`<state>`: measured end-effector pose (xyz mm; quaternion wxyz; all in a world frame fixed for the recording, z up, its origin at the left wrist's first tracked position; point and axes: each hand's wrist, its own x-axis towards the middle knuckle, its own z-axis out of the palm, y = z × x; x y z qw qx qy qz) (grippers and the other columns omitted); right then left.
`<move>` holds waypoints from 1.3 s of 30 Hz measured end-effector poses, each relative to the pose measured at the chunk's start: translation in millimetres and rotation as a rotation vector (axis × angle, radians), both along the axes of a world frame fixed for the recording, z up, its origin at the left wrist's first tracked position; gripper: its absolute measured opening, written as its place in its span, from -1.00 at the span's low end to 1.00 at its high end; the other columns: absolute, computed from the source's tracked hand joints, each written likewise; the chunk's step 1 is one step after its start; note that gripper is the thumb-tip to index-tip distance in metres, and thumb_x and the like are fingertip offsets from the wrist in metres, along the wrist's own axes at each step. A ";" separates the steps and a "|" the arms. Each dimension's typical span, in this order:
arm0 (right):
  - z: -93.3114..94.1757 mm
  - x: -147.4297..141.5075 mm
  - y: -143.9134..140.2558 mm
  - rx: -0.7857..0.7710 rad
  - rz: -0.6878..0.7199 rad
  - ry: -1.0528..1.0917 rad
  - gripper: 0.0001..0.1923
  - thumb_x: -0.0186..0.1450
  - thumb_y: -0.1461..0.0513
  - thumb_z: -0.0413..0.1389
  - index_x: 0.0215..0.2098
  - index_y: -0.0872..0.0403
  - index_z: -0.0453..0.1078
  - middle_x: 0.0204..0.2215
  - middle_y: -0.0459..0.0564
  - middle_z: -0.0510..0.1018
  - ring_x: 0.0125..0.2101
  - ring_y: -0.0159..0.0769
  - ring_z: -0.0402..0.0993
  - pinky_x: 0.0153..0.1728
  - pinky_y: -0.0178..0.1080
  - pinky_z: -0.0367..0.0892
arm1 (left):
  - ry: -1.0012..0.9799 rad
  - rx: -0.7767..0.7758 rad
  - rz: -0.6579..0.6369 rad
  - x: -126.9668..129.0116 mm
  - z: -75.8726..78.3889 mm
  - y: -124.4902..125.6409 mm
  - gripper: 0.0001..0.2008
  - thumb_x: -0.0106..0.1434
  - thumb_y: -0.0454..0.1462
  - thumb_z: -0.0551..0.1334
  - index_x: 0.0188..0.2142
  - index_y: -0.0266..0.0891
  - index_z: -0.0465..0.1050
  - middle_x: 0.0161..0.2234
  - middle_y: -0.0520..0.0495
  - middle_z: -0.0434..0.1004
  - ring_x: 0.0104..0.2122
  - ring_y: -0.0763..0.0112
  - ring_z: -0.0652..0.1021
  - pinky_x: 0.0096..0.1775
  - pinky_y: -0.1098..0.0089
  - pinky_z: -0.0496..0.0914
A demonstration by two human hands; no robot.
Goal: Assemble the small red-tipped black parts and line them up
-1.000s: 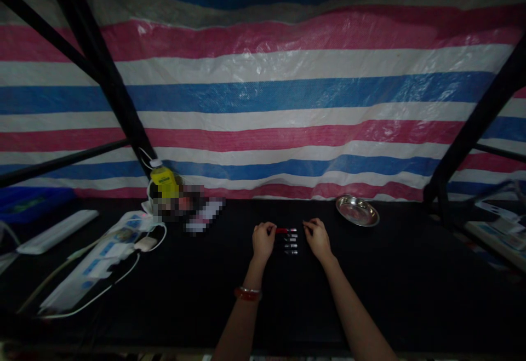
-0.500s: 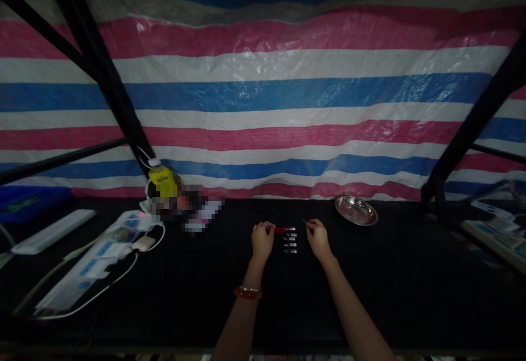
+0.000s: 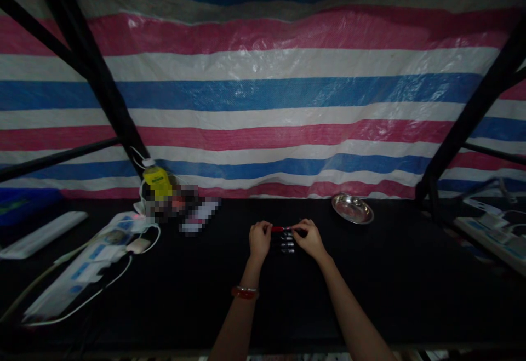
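On a black table top (image 3: 370,284) my left hand (image 3: 259,239) pinches the left end of a small red tube-like piece (image 3: 280,229). My right hand (image 3: 308,236) has its fingertips closed at the tube's right, silver end, with what looks like a thin dark pin between them. Just below the red piece lie several small dark pieces with silver tips (image 3: 286,244), stacked in a short column between my two hands. A red bracelet (image 3: 245,293) is on my left wrist.
A shiny metal dish (image 3: 352,208) sits at the back right. To the left lie a white power strip with cables (image 3: 88,262), a yellow bottle (image 3: 157,182) and a white flat bar (image 3: 39,235). Black frame poles (image 3: 102,81) rise against a striped tarpaulin (image 3: 287,92).
My right hand has moved left from beside the column of pieces until its fingertips meet the right end of the red piece. My left hand has stayed in place.
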<state>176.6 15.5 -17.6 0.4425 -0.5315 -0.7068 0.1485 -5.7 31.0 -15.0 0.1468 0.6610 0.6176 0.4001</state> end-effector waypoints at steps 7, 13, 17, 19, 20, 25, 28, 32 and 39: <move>-1.3 2.1 0.8 -0.087 0.022 -0.084 -0.84 0.13 0.14 0.14 -0.37 -0.02 0.54 -0.44 -0.05 0.46 -0.35 -0.30 0.33 -0.17 -0.17 0.16 | -0.041 0.002 0.044 -0.8 2.9 1.4 -0.66 0.27 -0.17 -0.01 -0.46 -0.24 0.45 -0.47 -0.08 0.47 -0.40 0.33 0.46 -0.28 0.35 0.29; -1.3 3.5 2.5 -0.110 0.050 -0.072 -0.87 0.13 0.13 0.17 -0.42 -0.03 0.54 -0.44 -0.06 0.49 -0.35 -0.29 0.33 -0.22 -0.22 0.16 | -0.127 0.006 0.030 -1.9 2.8 2.5 -0.66 0.27 -0.17 -0.01 -0.46 -0.23 0.46 -0.45 -0.09 0.48 -0.36 0.32 0.49 -0.27 0.36 0.31; -3.8 4.3 4.8 -0.118 0.070 -0.044 -0.85 0.13 0.10 0.16 -0.43 -0.04 0.54 -0.44 -0.06 0.54 -0.34 -0.27 0.35 -0.25 -0.22 0.18 | -0.158 0.011 0.041 -2.4 2.4 2.9 -0.66 0.26 -0.18 -0.01 -0.45 -0.23 0.47 -0.44 -0.10 0.49 -0.36 0.32 0.50 -0.28 0.35 0.32; -5.0 4.9 6.0 -0.126 0.074 -0.022 -0.84 0.12 0.09 0.16 -0.43 -0.04 0.54 -0.44 -0.07 0.56 -0.34 -0.26 0.36 -0.25 -0.23 0.18 | -0.170 0.011 0.046 -2.7 2.9 2.8 -0.65 0.26 -0.17 -0.02 -0.45 -0.23 0.47 -0.44 -0.10 0.49 -0.36 0.31 0.50 -0.29 0.36 0.33; -5.5 5.2 6.6 -0.132 0.074 -0.010 -0.83 0.12 0.08 0.17 -0.43 -0.03 0.54 -0.44 -0.07 0.57 -0.34 -0.26 0.37 -0.24 -0.22 0.18 | -0.173 0.014 0.047 -2.9 3.4 2.7 -0.66 0.26 -0.17 -0.01 -0.45 -0.23 0.47 -0.44 -0.10 0.49 -0.36 0.31 0.50 -0.29 0.36 0.33; -5.6 7.6 8.0 -0.172 0.107 0.030 -0.81 0.09 0.07 0.19 -0.44 -0.01 0.54 -0.45 -0.06 0.58 -0.34 -0.27 0.42 -0.15 -0.18 0.16 | -0.192 0.024 0.048 -3.3 5.2 1.6 -0.65 0.25 -0.16 -0.02 -0.45 -0.23 0.47 -0.44 -0.10 0.49 -0.36 0.30 0.50 -0.26 0.34 0.34; -4.5 8.9 7.6 -0.184 0.107 0.039 -0.81 0.07 0.08 0.21 -0.43 0.00 0.54 -0.47 -0.06 0.57 -0.35 -0.25 0.42 -0.17 -0.17 0.18 | -0.205 0.033 0.053 -3.1 5.2 1.4 -0.66 0.25 -0.16 -0.02 -0.46 -0.22 0.47 -0.44 -0.10 0.50 -0.35 0.30 0.50 -0.25 0.33 0.35; -1.8 10.2 6.2 -0.189 0.105 0.068 -0.83 0.05 0.10 0.22 -0.47 0.02 0.54 -0.47 -0.06 0.56 -0.34 -0.25 0.42 -0.20 -0.17 0.22 | -0.220 0.017 0.056 -3.0 5.5 1.7 -0.66 0.24 -0.17 -0.01 -0.46 -0.23 0.47 -0.44 -0.10 0.49 -0.36 0.30 0.50 -0.25 0.32 0.35; 1.0 12.1 6.0 -0.229 0.132 0.078 -0.83 0.06 0.12 0.22 -0.43 0.03 0.54 -0.49 -0.09 0.54 -0.36 -0.28 0.40 -0.13 -0.15 0.20 | -0.241 0.001 0.059 -3.7 8.6 -0.6 -0.65 0.25 -0.16 -0.02 -0.44 -0.23 0.47 -0.41 -0.10 0.48 -0.35 0.31 0.50 -0.22 0.32 0.35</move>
